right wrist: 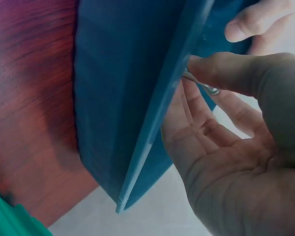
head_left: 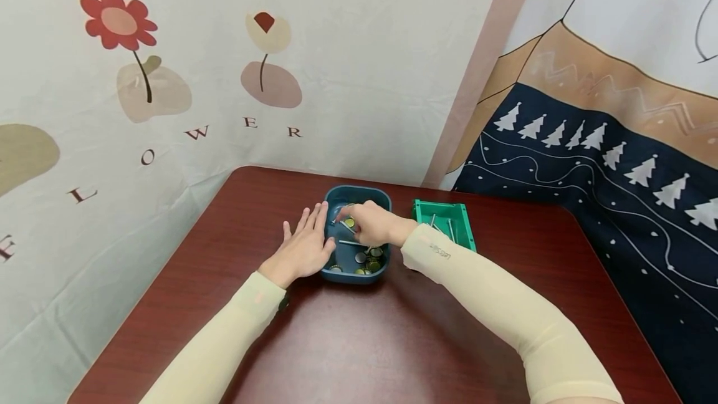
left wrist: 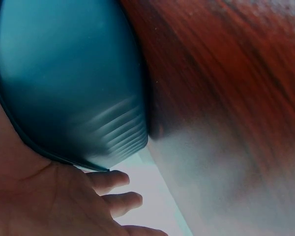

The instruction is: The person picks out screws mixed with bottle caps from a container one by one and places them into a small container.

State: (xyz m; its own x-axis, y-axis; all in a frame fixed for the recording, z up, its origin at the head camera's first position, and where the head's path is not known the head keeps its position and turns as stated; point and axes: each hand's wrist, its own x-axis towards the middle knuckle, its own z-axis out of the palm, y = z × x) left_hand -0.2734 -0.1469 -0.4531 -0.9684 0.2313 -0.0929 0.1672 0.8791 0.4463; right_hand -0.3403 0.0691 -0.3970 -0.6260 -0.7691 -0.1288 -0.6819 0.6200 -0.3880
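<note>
My left hand (head_left: 303,249) lies with straight fingers along the left rim of a blue plastic bin (head_left: 359,278), its palm against the rim in the left wrist view. Inside the bin, my right hand (head_left: 374,223) points downward. The right wrist view shows its thumb and fingers pinching a thin silver screw (right wrist: 212,90), partly hidden by the thumb. Several gold and silver bottle caps (head_left: 374,265) lie on the bin floor, mostly at the near end. Another long silver screw (head_left: 350,242) lies across the middle, partly under the right hand.
Right of the bin stands a green open box (head_left: 462,220) holding long silver screws (head_left: 451,229); my right forearm crosses its near side. Both containers sit near the far edge of a dark red wooden table (head_left: 359,341). Printed cloth (head_left: 359,80) hangs behind.
</note>
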